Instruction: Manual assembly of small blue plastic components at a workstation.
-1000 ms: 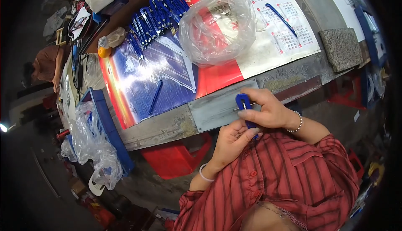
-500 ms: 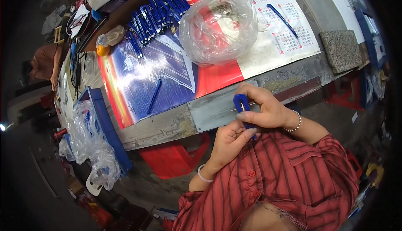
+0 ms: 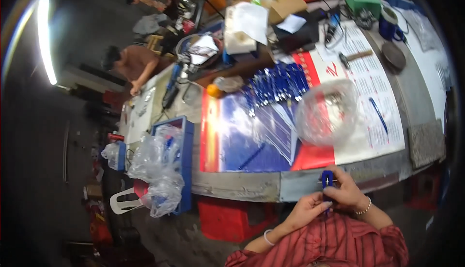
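Note:
My right hand [image 3: 345, 192] is closed on a slim blue part [image 3: 327, 176] with a rounded, slotted end and a bit of shiny metal in it; its exact kind is not clear. My left hand [image 3: 309, 211] pinches the lower end of this part, close to my body at the table's front edge. Beyond my hands is a clear plastic bag [image 3: 310, 126] with small metal pieces inside. A pile of similar blue parts [image 3: 278, 83] lies farther back. One slim blue piece [image 3: 379, 114] rests on the calendar sheet, another [image 3: 252, 156] on the blue poster.
A blue crate [image 3: 188, 165] with plastic bags stands at left, a red stool [image 3: 220, 221] below the table. A stone block [image 3: 426, 143] sits at the right corner. Farther back are a hammer [image 3: 357, 56] and a blue mug [image 3: 387, 25]. Another person [image 3: 138, 63] works at far left.
The view has swung up and left, so more of the table's far side shows. Both my hands still hold the blue part near the table edge.

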`<action>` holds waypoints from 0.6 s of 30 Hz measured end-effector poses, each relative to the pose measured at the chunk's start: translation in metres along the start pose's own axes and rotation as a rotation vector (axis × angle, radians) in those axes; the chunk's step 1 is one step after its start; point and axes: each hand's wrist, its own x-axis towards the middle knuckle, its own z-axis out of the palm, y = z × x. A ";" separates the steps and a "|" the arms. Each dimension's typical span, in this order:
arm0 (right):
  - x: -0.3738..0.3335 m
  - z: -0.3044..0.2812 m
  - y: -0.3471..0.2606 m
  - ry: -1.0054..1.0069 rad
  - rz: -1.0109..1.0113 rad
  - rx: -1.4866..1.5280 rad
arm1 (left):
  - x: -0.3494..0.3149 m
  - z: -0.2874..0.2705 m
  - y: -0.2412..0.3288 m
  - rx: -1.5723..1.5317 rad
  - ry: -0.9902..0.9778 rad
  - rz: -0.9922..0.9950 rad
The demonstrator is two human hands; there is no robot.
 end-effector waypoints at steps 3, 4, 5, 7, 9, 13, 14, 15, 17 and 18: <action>-0.003 -0.007 -0.004 -0.095 0.049 -0.036 | 0.000 -0.001 -0.011 0.058 -0.021 0.043; -0.007 -0.011 0.004 -0.141 0.114 -0.038 | 0.001 0.000 -0.010 0.066 -0.016 0.059; -0.008 -0.013 0.009 -0.182 0.188 -0.038 | 0.002 -0.001 -0.010 0.052 -0.037 0.041; -0.008 -0.017 0.009 -0.174 0.158 -0.020 | 0.003 0.002 -0.009 -0.017 -0.073 0.030; -0.010 -0.015 0.006 -0.108 0.137 0.038 | 0.005 0.001 -0.008 0.006 -0.023 0.050; -0.005 -0.009 -0.002 -0.123 0.151 0.062 | 0.002 -0.005 0.012 0.069 0.130 0.029; -0.006 -0.011 0.000 -0.144 0.135 0.024 | 0.001 -0.005 0.017 0.065 0.180 -0.011; -0.007 -0.013 -0.008 -0.176 0.169 0.018 | -0.003 -0.002 0.023 0.027 0.222 0.056; -0.005 -0.014 -0.019 -0.241 0.184 -0.008 | 0.000 0.009 0.039 -0.115 0.321 0.194; -0.006 -0.014 -0.019 -0.275 0.161 -0.026 | -0.001 0.002 0.039 -0.124 0.246 0.160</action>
